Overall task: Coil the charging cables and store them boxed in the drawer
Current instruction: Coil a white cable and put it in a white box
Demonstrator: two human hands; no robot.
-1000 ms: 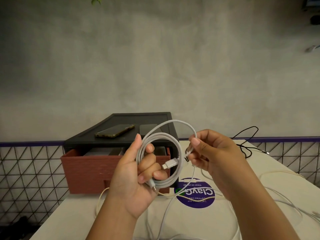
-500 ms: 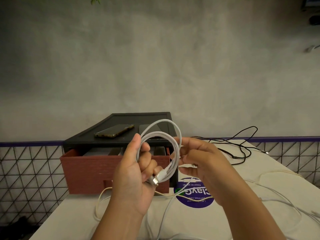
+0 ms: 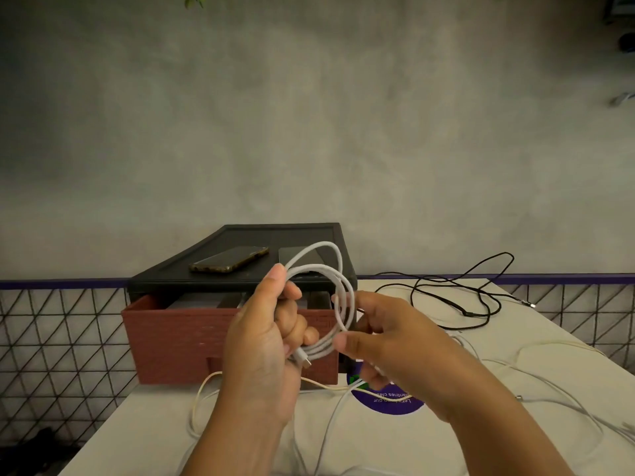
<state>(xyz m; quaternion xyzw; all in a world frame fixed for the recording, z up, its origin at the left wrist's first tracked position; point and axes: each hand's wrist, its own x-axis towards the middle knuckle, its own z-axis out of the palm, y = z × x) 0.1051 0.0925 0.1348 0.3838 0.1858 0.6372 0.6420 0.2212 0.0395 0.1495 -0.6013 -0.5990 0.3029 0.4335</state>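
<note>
White bench (image 3: 144,441) nearest, loose tail (image 3: 330,420) trailing over it. Above: left hand (image 3: 264,341) fingers clamped round white coiled charging cable (image 3: 346,305); right hand (image 3: 388,341) fingers pinched coil's right edge. Advice: feed tail untwisted, match loop size, trap plug (image 3: 305,363). Beyond: brick-red plastic drawer (image 3: 171,338) stood open; thin black cable (image 3: 469,314) lay uncoiled far right.

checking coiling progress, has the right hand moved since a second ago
Yes. The right hand has dropped leftward, now covering the top of the purple sticker it was above.
</note>
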